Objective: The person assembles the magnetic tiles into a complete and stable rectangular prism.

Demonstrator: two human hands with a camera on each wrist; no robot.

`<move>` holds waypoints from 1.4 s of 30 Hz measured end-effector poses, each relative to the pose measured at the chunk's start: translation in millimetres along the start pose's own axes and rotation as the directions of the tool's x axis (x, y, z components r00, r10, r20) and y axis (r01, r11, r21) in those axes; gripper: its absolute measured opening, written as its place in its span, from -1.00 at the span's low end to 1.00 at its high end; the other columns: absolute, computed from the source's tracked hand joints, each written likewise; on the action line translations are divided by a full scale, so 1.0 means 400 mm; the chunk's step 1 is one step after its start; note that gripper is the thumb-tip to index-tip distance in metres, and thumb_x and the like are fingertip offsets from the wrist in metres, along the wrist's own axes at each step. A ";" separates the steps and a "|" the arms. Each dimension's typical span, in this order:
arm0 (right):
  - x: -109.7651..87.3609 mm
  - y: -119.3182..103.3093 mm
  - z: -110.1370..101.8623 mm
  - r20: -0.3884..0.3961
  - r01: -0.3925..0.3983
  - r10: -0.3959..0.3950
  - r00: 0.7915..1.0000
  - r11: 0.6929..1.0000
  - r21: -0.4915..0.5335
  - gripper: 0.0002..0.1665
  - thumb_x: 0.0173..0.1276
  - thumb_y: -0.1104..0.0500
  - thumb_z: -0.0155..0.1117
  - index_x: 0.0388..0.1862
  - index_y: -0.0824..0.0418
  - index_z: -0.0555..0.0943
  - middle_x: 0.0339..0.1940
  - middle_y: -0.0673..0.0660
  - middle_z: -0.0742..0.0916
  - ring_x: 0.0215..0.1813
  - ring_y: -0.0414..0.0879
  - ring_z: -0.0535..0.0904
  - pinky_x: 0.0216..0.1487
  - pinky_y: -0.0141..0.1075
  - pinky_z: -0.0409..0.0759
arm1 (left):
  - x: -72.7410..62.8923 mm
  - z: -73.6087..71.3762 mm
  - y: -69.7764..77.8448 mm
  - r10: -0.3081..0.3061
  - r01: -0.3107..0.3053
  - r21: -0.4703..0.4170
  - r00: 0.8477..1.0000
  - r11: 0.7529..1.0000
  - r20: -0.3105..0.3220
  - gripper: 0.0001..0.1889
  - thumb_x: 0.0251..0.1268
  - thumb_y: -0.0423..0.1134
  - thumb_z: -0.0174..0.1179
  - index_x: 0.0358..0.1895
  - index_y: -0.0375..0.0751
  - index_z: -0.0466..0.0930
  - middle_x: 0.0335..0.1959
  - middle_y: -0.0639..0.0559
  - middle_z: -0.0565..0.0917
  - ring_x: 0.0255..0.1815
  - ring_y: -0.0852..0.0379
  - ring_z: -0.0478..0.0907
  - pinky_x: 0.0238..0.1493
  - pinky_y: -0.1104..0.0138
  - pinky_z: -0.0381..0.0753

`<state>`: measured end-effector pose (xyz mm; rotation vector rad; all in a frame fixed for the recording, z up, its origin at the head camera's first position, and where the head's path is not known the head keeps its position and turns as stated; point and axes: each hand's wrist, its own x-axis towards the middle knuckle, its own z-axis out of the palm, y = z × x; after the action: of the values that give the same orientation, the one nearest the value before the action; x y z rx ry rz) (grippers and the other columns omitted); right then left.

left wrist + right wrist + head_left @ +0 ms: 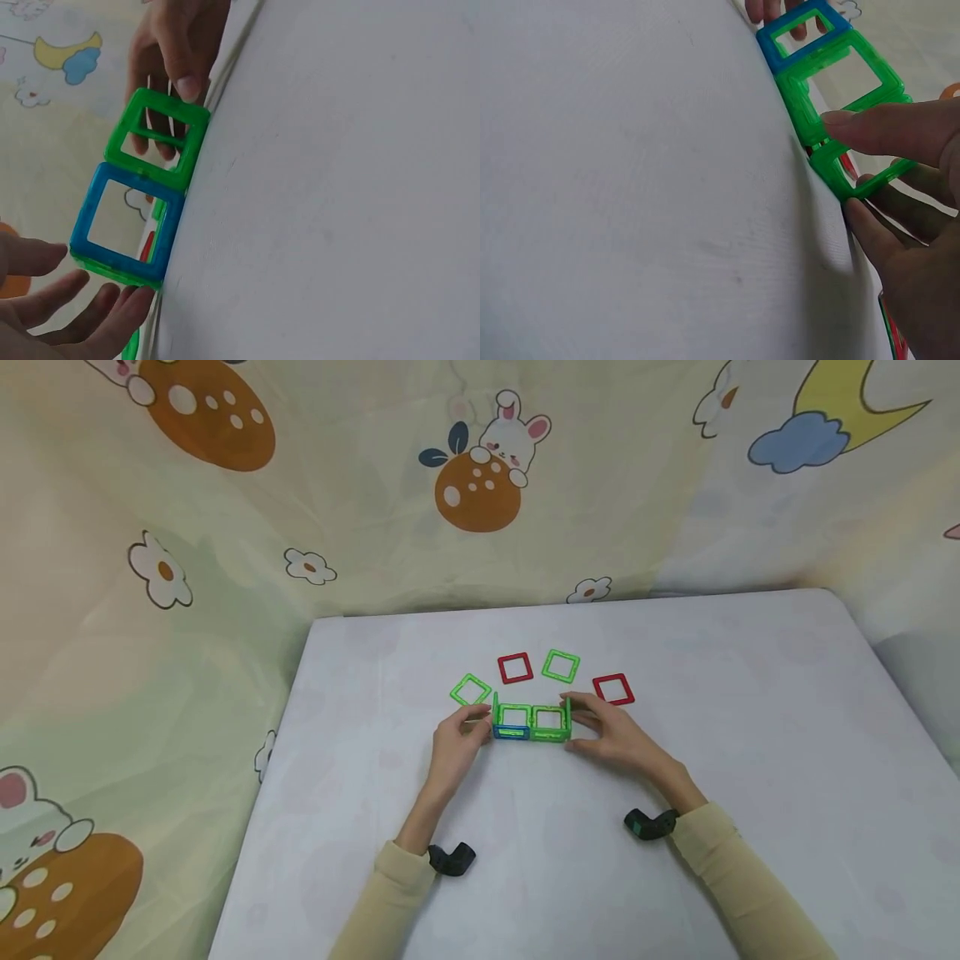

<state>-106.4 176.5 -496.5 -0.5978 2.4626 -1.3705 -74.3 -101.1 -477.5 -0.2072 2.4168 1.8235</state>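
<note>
A row of magnetic square tiles stands on the table, a blue tile at the left front and a green tile beside it. More green tiles stand behind and at both ends. With fairly straight fingers, my left hand touches the left end; the thumb is near the blue tile's corner in the left wrist view. My right hand pinches the green end tile on the right, thumb in front and fingertips at its outer side. Parts of the back tiles are hidden by the front ones.
Loose square tiles lie in an arc behind the row: a green one, a red one, another green one and a red one. The white table meets a patterned cloth.
</note>
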 end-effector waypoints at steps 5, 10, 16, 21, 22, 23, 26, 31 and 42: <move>-0.017 -0.006 -0.001 0.003 0.000 0.000 1.000 1.000 -0.005 -0.13 0.21 0.34 0.51 0.49 0.29 0.37 0.46 0.30 0.51 0.40 0.25 0.55 0.30 -0.01 0.55 | -0.017 0.011 0.006 0.006 -0.005 0.042 1.000 0.999 -0.018 -0.66 0.49 -0.18 0.23 0.23 -0.19 0.65 0.11 -0.04 0.71 0.05 0.05 0.70 0.04 0.27 0.71; -0.039 -0.015 0.001 0.023 0.004 -0.004 1.000 1.000 0.001 -0.16 0.21 0.36 0.51 0.46 0.29 0.39 0.43 0.30 0.54 0.36 0.23 0.59 0.30 -0.02 0.56 | -0.020 0.017 0.013 0.011 -0.009 0.063 1.000 0.998 -0.025 -0.65 0.50 -0.18 0.21 0.25 -0.20 0.64 0.11 -0.05 0.71 0.14 0.03 0.67 0.13 0.21 0.68; -0.061 -0.029 0.003 0.062 0.007 -0.008 0.998 1.000 0.014 -0.20 0.21 0.34 0.53 0.42 0.26 0.45 0.39 0.26 0.58 0.32 0.18 0.62 0.26 -0.08 0.60 | -0.017 0.025 0.017 0.007 -0.004 0.069 0.999 0.998 -0.052 -0.67 0.51 -0.16 0.20 0.23 -0.15 0.65 0.10 -0.02 0.72 0.17 0.04 0.65 0.19 0.18 0.65; -0.075 -0.032 0.006 0.089 0.013 -0.012 0.996 1.000 -0.005 -0.24 0.21 0.29 0.56 0.39 0.21 0.49 0.32 0.20 0.62 0.24 0.10 0.67 0.22 -0.13 0.64 | -0.009 0.033 0.020 0.009 -0.007 0.034 0.997 0.999 -0.072 -0.69 0.51 -0.15 0.20 0.18 -0.14 0.68 0.11 -0.01 0.73 0.20 0.04 0.65 0.20 0.16 0.64; -0.078 -0.031 0.007 0.096 0.021 -0.021 0.995 1.000 0.003 -0.25 0.22 0.29 0.56 0.39 0.22 0.50 0.31 0.21 0.63 0.22 0.10 0.68 0.21 -0.13 0.65 | -0.007 0.035 0.021 0.010 -0.008 0.026 0.997 1.000 -0.076 -0.70 0.50 -0.15 0.21 0.17 -0.14 0.69 0.11 -0.01 0.73 0.21 0.04 0.64 0.20 0.15 0.64; -0.080 -0.030 0.007 0.104 0.025 -0.026 0.994 1.000 0.014 -0.25 0.22 0.28 0.56 0.39 0.23 0.50 0.31 0.22 0.63 0.20 0.10 0.69 0.20 -0.13 0.65 | -0.005 0.036 0.021 0.008 -0.007 0.017 0.997 1.000 -0.082 -0.71 0.50 -0.16 0.21 0.15 -0.15 0.69 0.11 -0.01 0.73 0.21 0.04 0.64 0.20 0.15 0.63; -0.087 -0.029 0.011 0.135 0.037 -0.045 0.990 0.997 0.061 -0.27 0.24 0.28 0.55 0.38 0.27 0.49 0.30 0.27 0.63 0.19 0.12 0.69 0.19 -0.13 0.66 | 0.002 0.039 0.022 0.005 -0.006 -0.006 0.995 1.000 -0.095 -0.74 0.49 -0.18 0.22 0.11 -0.17 0.70 0.08 -0.03 0.73 0.20 0.03 0.65 0.20 0.14 0.64; -0.096 -0.035 0.023 0.180 0.073 -0.096 0.979 0.989 0.128 -0.27 0.24 0.27 0.55 0.37 0.33 0.48 0.29 0.31 0.63 0.19 0.16 0.68 0.20 -0.14 0.65 | 0.016 0.042 0.018 -0.001 -0.003 -0.036 0.994 0.999 -0.106 -0.76 0.48 -0.18 0.23 0.07 -0.21 0.69 0.04 -0.05 0.72 0.15 0.05 0.67 0.20 0.16 0.63; -0.100 -0.063 0.064 0.227 0.078 -0.120 0.967 0.979 0.186 -0.29 0.23 0.31 0.55 0.34 0.33 0.49 0.27 0.25 0.61 0.24 0.15 0.64 0.24 -0.21 0.61 | 0.046 0.048 0.015 -0.014 0.005 -0.069 0.991 0.998 -0.134 -0.76 0.45 -0.14 0.29 0.00 -0.21 0.73 -0.04 -0.04 0.75 0.04 0.06 0.70 0.15 0.17 0.64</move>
<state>-54.8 164.6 -487.2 -0.8019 2.1242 -1.4425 -93.4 -81.9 -480.2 -0.3580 2.4367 1.9494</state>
